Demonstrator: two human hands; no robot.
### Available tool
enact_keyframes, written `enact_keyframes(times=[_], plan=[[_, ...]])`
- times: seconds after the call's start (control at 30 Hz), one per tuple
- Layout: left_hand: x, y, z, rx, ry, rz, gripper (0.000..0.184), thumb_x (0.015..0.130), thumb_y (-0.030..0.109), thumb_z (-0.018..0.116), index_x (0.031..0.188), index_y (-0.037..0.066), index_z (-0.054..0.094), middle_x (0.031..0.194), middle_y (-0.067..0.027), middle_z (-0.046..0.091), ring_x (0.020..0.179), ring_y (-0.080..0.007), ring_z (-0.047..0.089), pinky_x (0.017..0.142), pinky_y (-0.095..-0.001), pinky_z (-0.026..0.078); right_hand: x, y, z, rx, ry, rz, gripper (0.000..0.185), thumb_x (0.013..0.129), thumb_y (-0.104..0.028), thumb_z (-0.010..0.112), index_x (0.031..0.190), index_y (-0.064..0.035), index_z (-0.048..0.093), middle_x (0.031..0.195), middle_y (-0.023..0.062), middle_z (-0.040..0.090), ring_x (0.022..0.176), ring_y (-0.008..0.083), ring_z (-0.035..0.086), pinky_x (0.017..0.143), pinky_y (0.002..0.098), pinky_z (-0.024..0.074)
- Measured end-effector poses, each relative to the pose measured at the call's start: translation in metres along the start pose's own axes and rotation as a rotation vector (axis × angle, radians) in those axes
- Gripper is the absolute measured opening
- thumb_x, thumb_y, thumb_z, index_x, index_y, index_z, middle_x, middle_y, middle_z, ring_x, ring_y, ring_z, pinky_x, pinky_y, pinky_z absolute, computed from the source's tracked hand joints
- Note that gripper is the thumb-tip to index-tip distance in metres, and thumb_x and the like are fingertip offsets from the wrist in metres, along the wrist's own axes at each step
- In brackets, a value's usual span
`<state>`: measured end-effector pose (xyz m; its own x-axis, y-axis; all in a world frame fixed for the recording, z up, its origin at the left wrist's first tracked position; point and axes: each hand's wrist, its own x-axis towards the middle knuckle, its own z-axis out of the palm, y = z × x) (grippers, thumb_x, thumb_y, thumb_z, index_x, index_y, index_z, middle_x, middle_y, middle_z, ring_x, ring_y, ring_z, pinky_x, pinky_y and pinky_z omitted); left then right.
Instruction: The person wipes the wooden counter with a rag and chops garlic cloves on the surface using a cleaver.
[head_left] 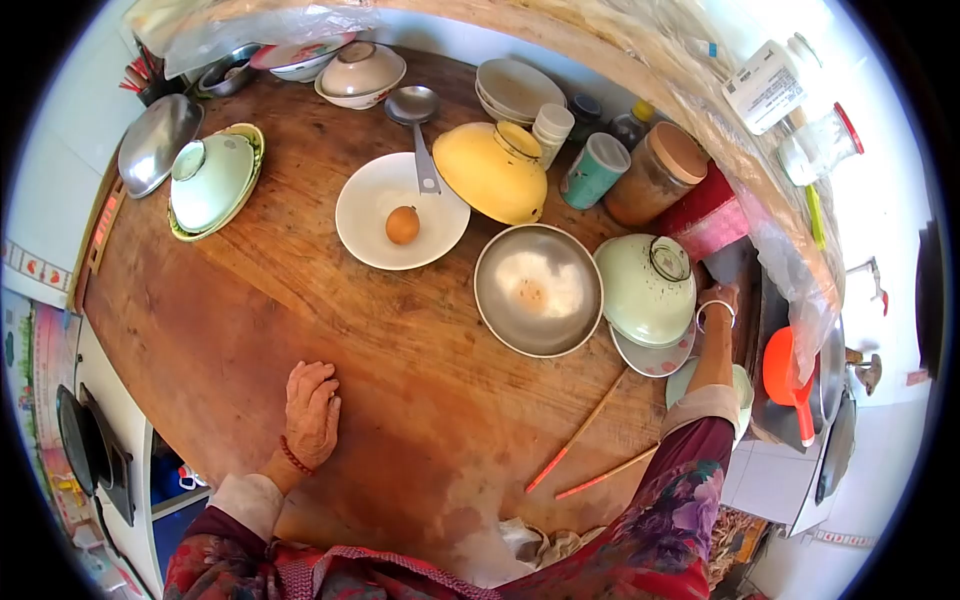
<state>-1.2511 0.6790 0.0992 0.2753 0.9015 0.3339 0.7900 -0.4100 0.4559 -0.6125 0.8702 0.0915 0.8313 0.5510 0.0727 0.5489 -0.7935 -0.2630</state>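
Observation:
My left hand [312,415] rests on the wooden table [400,350] with its fingers bent slightly and nothing in it. At the right edge, my right hand [718,296] reaches beside an upturned pale green bowl [650,290]; its fingers are mostly hidden near a greyish object [728,262]. A brown egg [402,225] lies in a white bowl [370,220] at the centre, with a metal ladle [420,140] over its rim. Right of it are an upturned yellow bowl [480,170] and a round metal bowl [540,320].
Two red-tipped chopsticks [580,430] lie at the front right. Jars [655,175] and a teal canister [595,172] stand behind. Covered bowls [212,185] are at the left. A red ladle [785,370] hangs at the right, and plastic-draped wood [600,50] arches overhead.

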Motion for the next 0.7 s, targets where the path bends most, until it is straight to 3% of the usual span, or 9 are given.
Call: enact_keyframes(times=[0.03, 0.1, 0.17, 0.2, 0.3, 0.43, 0.57, 0.7], plan=[[0.000, 0.000, -0.001, -0.001, 0.001, 0.014, 0.023, 0.080, -0.004, 0.060, 0.102, -0.002, 0.056, 0.117, -0.0171, 0.053, 0.113, -0.0384, 0.050, 0.104, -0.0546, 0.035, -0.002, -0.004, -0.003, 0.080, 0.055, 0.083, 0.043, 0.082, -0.017, 0.065, 0.117, -0.0013, 0.048, 0.110, 0.0284, 0.061, 0.104, 0.0427, 0.062, 0.086, 0.0470, 0.0518], [0.001, -0.001, -0.001, 0.002, 0.006, 0.029, 0.022, 0.079, -0.004, 0.060, 0.101, -0.002, 0.056, 0.117, -0.0171, 0.053, 0.112, -0.0383, 0.050, 0.104, -0.0545, 0.035, 0.086, 0.052, 0.062, 0.011, 0.135, -0.094, 0.028, 0.081, -0.013, 0.065, 0.105, -0.0010, 0.056, 0.091, 0.0241, 0.066, 0.084, 0.0381, 0.067, 0.071, 0.0464, 0.0550], [0.000, 0.000, 0.000, 0.010, 0.004, 0.020, 0.023, 0.079, -0.005, 0.059, 0.101, -0.002, 0.056, 0.116, -0.0173, 0.054, 0.112, -0.0382, 0.051, 0.104, -0.0544, 0.036, 0.044, 0.020, 0.004, 1.001, -0.244, 0.209, 0.013, 0.079, -0.009, 0.064, 0.086, 0.0000, 0.059, 0.067, 0.0166, 0.061, 0.057, 0.0289, 0.062, 0.050, 0.0426, 0.0506], [0.000, 0.000, 0.000, 0.008, 0.004, 0.020, 0.023, 0.079, -0.005, 0.059, 0.101, -0.002, 0.056, 0.116, -0.0173, 0.054, 0.112, -0.0382, 0.051, 0.104, -0.0544, 0.036, 0.012, 0.001, -0.019, 1.238, -0.237, 0.310, 0.009, 0.078, -0.006, 0.063, 0.073, -0.0014, 0.057, 0.054, 0.0099, 0.051, 0.042, 0.0203, 0.049, 0.038, 0.0346, 0.0417], [-0.001, -0.001, 0.000, -0.008, 0.000, 0.035, 0.024, 0.079, -0.005, 0.059, 0.103, -0.002, 0.056, 0.116, -0.0175, 0.054, 0.112, -0.0382, 0.051, 0.104, -0.0545, 0.036, 0.014, 0.005, -0.041, 1.453, -0.295, 0.224, 0.008, 0.079, -0.002, 0.061, 0.073, -0.0023, 0.055, 0.055, 0.0083, 0.050, 0.043, 0.0192, 0.048, 0.038, 0.0309, 0.0413], [-0.002, -0.003, 0.002, -0.003, 0.030, 0.047, 0.025, 0.079, -0.005, 0.059, 0.104, -0.002, 0.055, 0.117, -0.0176, 0.054, 0.114, -0.0387, 0.050, 0.104, -0.0541, 0.035, -0.021, -0.008, -0.073, 1.681, -0.263, 0.358, 0.010, 0.080, -0.002, 0.054, 0.071, -0.0016, 0.050, 0.064, 0.0108, 0.053, 0.049, 0.0195, 0.050, 0.038, 0.0289, 0.0399], [-0.005, -0.004, 0.003, -0.022, 0.044, 0.043, 0.026, 0.079, -0.005, 0.058, 0.105, -0.002, 0.055, 0.117, -0.0175, 0.054, 0.115, -0.0389, 0.049, 0.105, -0.0531, 0.034, -0.092, -0.026, -0.092, 1.736, -0.023, 0.360, 0.007, 0.078, 0.000, 0.053, 0.073, -0.0009, 0.048, 0.059, 0.0066, 0.042, 0.049, 0.0202, 0.049, 0.039, 0.0297, 0.0386], [-0.007, -0.008, 0.005, -0.051, 0.043, 0.066, 0.025, 0.079, -0.005, 0.057, 0.105, -0.002, 0.056, 0.118, -0.0172, 0.054, 0.115, -0.0386, 0.049, 0.105, -0.0526, 0.034, -0.147, -0.031, -0.120, 1.628, 0.094, 0.187, 0.012, 0.078, 0.001, 0.053, 0.088, -0.0021, 0.048, 0.061, 0.0064, 0.047, 0.048, 0.0170, 0.049, 0.038, 0.0291, 0.0385]])
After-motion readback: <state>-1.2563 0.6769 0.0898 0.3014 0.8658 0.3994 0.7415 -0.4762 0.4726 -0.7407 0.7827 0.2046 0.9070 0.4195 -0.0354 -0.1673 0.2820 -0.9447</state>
